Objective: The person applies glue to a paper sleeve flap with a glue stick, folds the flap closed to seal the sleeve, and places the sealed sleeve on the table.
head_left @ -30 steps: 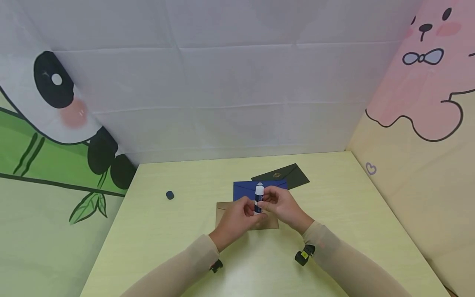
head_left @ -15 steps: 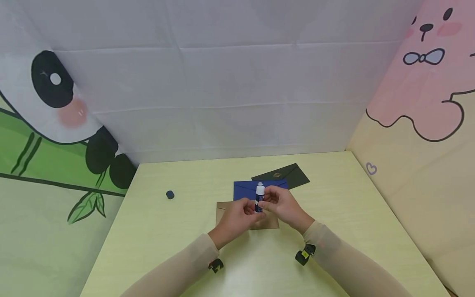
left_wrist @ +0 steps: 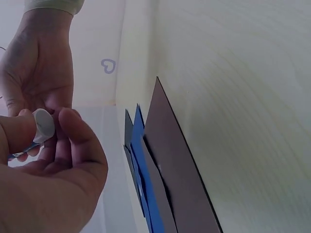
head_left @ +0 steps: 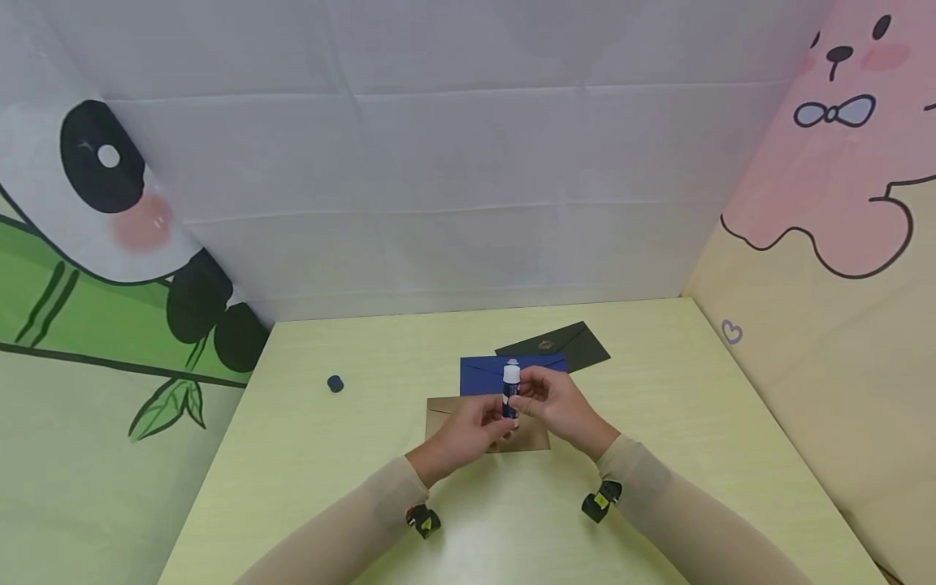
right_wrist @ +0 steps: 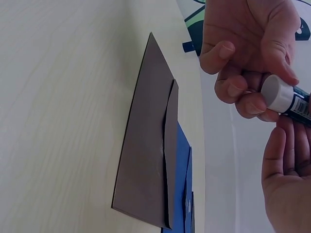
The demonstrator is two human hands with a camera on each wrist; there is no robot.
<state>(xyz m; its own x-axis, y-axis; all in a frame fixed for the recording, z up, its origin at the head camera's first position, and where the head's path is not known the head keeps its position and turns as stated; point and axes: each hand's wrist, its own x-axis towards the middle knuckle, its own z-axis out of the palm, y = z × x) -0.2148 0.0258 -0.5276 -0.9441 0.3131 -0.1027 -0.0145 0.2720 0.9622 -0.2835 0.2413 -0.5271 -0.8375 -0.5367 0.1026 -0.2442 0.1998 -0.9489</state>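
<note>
A glue stick point(head_left: 511, 392) with a dark blue barrel and a white top stands upright between my two hands, above the envelopes. My right hand point(head_left: 566, 409) pinches its barrel with thumb and fingers. Low on the stick, my left hand point(head_left: 462, 432) has thumb and fingertips at the white base point(right_wrist: 277, 93). Off to the left on the table lies a dark blue cap point(head_left: 335, 383). Beneath the hands lies a brown envelope point(head_left: 444, 410), partly covered by the left hand. A blue envelope point(head_left: 478, 374) overlaps a dark green envelope point(head_left: 581, 345) behind it.
The pale wooden table point(head_left: 351, 455) runs back to a white cloth wall point(head_left: 468, 244). Printed cloth stands along both sides, with a pink animal point(head_left: 826, 187) on the right. A small black camera point(head_left: 602, 501) is on the right wrist.
My left hand has turned slightly at the glue stick's base, its wrist dropping a little to the left. The right hand and glue stick stay nearly still; the envelopes and cap have not moved.
</note>
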